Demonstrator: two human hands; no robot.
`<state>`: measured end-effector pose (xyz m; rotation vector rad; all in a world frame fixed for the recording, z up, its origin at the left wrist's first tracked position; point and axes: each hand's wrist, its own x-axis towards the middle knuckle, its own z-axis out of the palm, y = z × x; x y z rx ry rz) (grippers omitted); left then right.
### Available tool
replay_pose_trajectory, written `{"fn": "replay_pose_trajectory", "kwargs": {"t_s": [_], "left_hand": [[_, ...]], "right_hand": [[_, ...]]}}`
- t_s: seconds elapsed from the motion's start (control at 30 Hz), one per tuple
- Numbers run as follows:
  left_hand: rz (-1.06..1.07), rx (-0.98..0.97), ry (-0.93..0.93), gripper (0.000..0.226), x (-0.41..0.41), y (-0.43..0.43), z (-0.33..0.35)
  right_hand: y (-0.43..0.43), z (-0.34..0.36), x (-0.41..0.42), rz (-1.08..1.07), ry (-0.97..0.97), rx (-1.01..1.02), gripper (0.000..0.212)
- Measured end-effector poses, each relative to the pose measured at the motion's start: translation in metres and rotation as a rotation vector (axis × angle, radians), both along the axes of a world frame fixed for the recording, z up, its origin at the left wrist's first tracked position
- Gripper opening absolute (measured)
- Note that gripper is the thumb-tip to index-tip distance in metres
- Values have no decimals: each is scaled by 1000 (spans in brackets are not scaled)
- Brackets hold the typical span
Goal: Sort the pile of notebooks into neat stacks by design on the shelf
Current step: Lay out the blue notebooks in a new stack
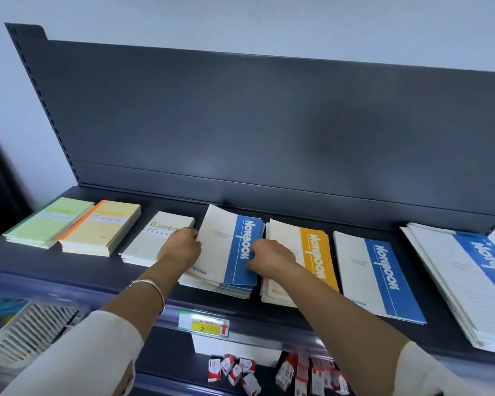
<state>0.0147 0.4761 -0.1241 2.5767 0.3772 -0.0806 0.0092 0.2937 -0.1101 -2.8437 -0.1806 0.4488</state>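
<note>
- Centrally on the shelf point(69, 264), a blue-banded stack point(223, 252) of notebooks is gripped from both sides. Its covers are fanned out of line, and the far corner of the top cover is seen close to the back panel point(269, 124).
- The left hand point(180, 247) is set at the stack's left edge, with its fingers point(192, 232) curled round the edge of the upper notebooks.
- The right hand point(272, 255) is placed over the blue band at the right edge, with its fingers point(259, 244) bent down and closed on the upper covers.
- Just to the right, an orange-banded stack point(312, 252) is partly covered by the right forearm.
- Further right, a second blue-banded stack point(380, 278) is laid apart from it. A third blue-banded stack point(469, 281) is cut off by the edge of the view.
- To the left, a white Gambit stack point(152, 238) is partly hidden behind the left hand.
- Beyond it, a yellow stack point(103, 230) with an orange spine and a green stack point(46, 221) are set side by side, touching.
- A thin bracelet point(155, 290) is worn on the left wrist, and pale sleeves point(83, 352) are seen on both forearms.
- A price label point(203, 324) is fixed to the shelf's front rail.
- Small red-and-white boxes point(235, 370) are scattered on the level below, and a white slatted basket point(26, 332) is seen at lower left.
</note>
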Motion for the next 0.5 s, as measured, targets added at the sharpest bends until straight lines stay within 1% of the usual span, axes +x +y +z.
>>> {"fn": "replay_pose_trajectory", "kwargs": {"t_s": [0.1,0.17,0.27,0.33,0.5], "left_hand": [[-41,5,35,31,-4,6,-6],[-30,21,35,30,-7,8,-9],[-16,25,9,30,-7,6,-11],[-18,19,13,29,-8,3,-13],[-33,74,59,30,-7,3,-14]], "right_hand": [[4,0,-3,53,-11,-94,36],[6,0,-6,75,-27,-134,39],[6,-1,-7,112,-79,-179,36],[6,-1,-7,124,-96,-184,35],[2,-2,-7,149,-94,-158,37]]}}
